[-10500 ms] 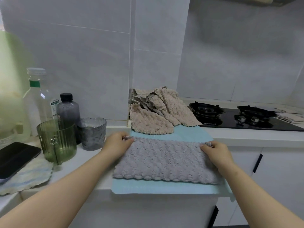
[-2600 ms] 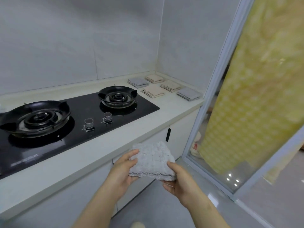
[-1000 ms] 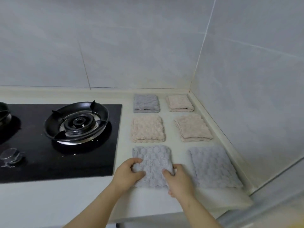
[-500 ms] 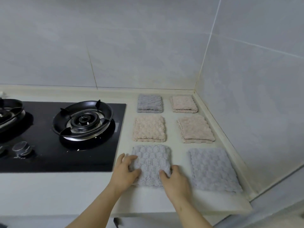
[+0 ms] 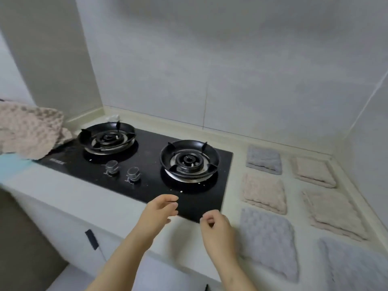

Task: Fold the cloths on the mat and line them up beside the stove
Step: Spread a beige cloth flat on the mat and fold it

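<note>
Both hands have lifted off the grey cloth (image 5: 266,242); it lies flat right of the stove (image 5: 147,171), front-left of six folded in two columns; left hand (image 5: 159,211) and right hand (image 5: 218,229) hang loosely curled, holding nothing, above the counter's (image 5: 63,190) front strip; unfolded cloths (image 5: 29,129) heap at the stove's left, over the mat (image 5: 10,164); a wall (image 5: 367,133) closes the right corner.

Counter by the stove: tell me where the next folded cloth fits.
Right of the stove is crowded: six folded cloths in two columns, narrow gaps only. Bare counter runs between the stove's front edge and the counter lip; a thinner strip lies behind the stove at the wall.
</note>
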A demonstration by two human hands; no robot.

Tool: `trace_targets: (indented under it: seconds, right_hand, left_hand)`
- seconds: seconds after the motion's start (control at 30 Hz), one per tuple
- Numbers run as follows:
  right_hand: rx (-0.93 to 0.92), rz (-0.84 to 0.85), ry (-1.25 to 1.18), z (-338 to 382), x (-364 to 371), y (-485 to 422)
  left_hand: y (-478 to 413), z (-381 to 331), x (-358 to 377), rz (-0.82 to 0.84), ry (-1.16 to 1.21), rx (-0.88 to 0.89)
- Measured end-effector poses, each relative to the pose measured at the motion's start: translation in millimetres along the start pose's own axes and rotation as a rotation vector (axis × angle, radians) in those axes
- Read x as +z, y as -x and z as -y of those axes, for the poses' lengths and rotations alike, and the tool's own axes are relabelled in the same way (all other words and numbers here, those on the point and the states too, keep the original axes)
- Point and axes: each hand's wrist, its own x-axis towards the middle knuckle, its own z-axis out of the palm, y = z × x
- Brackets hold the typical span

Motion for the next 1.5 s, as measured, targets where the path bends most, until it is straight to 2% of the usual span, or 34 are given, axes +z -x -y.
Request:
trace_targets:
  seconds: [0.33,0.5,0.67,0.93,1.27,1.4,1.5]
  right_hand:
    - [-0.158,0.482,-0.101,156.2,237.8,87.3]
    - [-0.219,0.647,-0.098,229.0,339.4,141.3]
    - [-0.286,0.736,-0.069,284.4,408.2,160.1]
    - [-0.254,0.721,-0.111,362.2,524.5,109.8]
    - [-0.193,0.601,-0.07,459.2,660.8,16.0]
    - [-0.133,0.526,-0.096,477.7,701.0,-5.9]
    - [-0.064,0.439,-0.082,477.8,735.6,-13.5]
  left_hand:
    - [76.9,60.4,-278.6,-0.473,0.123,-0.113]
    - [109.5,86.5,-396.9,-0.601,0.1,-0.125]
    - [106.8,102.8,-477.5,-0.654,0.127,-0.163]
    - [27.4,95.2,-594.7,-0.635,0.09,-0.167]
    - [-101.2,77.8,-741.5,-0.576,0.005,-0.143]
    - [-151.0,84.7,-783.0,-0.513,-0.044,-0.125]
    - [-188.4,96.0,-809.2,-0.4,-0.132,-0.056]
